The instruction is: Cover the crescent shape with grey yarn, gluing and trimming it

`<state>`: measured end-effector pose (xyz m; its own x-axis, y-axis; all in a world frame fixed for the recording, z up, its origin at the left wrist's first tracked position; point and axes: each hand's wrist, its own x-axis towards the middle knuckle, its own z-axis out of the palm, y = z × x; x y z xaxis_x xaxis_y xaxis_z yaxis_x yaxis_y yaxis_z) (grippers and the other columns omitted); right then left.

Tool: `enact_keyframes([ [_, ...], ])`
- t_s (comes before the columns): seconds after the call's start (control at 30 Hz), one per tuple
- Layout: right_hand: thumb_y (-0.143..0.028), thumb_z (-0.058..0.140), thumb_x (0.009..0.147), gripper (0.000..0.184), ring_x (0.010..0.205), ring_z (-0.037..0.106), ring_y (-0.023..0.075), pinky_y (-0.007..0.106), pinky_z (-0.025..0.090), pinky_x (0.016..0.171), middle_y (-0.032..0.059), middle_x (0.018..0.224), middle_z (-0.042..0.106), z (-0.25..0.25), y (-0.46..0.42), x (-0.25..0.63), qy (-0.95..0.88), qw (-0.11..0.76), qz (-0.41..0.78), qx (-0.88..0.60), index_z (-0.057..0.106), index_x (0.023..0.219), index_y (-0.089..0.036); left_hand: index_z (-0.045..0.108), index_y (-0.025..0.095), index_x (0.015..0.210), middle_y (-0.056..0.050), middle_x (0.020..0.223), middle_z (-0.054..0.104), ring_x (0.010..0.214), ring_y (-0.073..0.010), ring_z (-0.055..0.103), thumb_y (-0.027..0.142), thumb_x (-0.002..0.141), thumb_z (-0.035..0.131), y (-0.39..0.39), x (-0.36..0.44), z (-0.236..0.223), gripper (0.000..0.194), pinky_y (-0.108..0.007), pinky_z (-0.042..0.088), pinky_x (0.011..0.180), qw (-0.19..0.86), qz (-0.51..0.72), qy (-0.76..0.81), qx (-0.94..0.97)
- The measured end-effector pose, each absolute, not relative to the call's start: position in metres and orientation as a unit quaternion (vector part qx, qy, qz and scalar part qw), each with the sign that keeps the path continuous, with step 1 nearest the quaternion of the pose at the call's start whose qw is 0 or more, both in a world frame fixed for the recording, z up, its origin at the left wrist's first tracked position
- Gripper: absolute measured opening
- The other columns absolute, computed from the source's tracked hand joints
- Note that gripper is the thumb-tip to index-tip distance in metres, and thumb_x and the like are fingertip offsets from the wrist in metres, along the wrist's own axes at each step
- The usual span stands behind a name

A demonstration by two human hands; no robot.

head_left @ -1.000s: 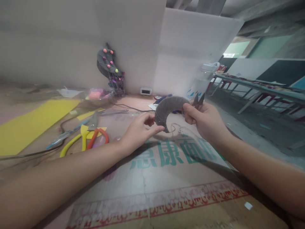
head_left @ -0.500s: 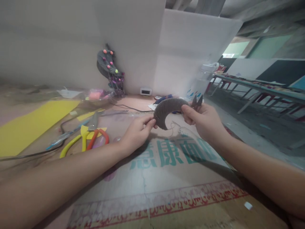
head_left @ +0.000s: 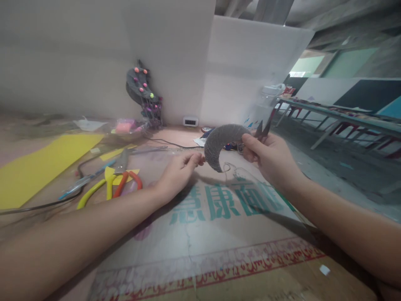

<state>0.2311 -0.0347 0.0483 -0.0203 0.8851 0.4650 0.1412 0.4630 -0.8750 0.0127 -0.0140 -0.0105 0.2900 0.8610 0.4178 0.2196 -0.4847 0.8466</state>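
A grey crescent wrapped in yarn (head_left: 216,144) is held up over the printed tabletop sheet. My right hand (head_left: 271,156) pinches its right end between thumb and fingers. Dark pointed blades, like thread snips (head_left: 263,128), stick up from behind that same hand. Beside the crescent's left edge, my left hand (head_left: 184,167) is closed in a pinch; any thread between its fingertips is too fine to make out. A loose strand of yarn (head_left: 227,166) curls near the crescent's lower tip.
At left lie pliers with yellow and red handles (head_left: 120,177), a yellow sheet (head_left: 46,167) and a dark cable. Against the back wall stand a grey crescent ornament with coloured pins (head_left: 140,85), a small digital clock (head_left: 190,121) and a clear bottle (head_left: 266,102).
My left fingertips have drawn slightly away from the crescent's left edge. The crescent has turned a little in my right hand, showing more of its wrapped face.
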Motion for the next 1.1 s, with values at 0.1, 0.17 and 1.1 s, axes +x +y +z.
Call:
enact_keyframes([
  [0.1, -0.041, 0.072, 0.084, 0.032, 0.045, 0.035, 0.0080, 0.026, 0.024, 0.045, -0.0064, 0.048, 0.040, 0.048, -0.035, 0.231, -0.634, 0.573, 0.327, -0.405, 0.052, 0.069, -0.020, 0.068, 0.018, 0.081, -0.002, 0.083, 0.070, 0.084, -0.0187, 0.063, 0.042, 0.087, 0.058, -0.018, 0.014, -0.007, 0.027, -0.028, 0.047, 0.079, 0.319, 0.443, 0.382, 0.746],
  [0.17, -0.040, 0.072, 0.083, 0.032, 0.045, 0.035, 0.0080, 0.025, 0.024, 0.045, -0.0067, 0.048, 0.040, 0.048, -0.035, 0.230, -0.632, 0.573, 0.329, -0.404, 0.052, 0.070, -0.020, 0.067, 0.018, 0.078, -0.001, 0.080, 0.069, 0.081, -0.0177, 0.062, 0.039, 0.085, 0.061, -0.020, 0.014, -0.006, 0.023, -0.028, 0.046, 0.078, 0.304, 0.435, 0.390, 0.752],
  [1.1, -0.047, 0.076, 0.077, 0.036, 0.043, 0.029, 0.0067, 0.024, 0.021, 0.043, -0.0069, 0.045, 0.038, 0.051, -0.030, 0.238, -0.646, 0.459, 0.457, -0.403, 0.057, 0.068, -0.017, 0.059, 0.017, 0.069, 0.002, 0.063, 0.055, 0.061, -0.0122, 0.053, 0.044, 0.088, 0.056, -0.018, 0.015, -0.008, 0.033, -0.023, 0.043, 0.060, 0.443, 0.390, 0.324, 0.740],
])
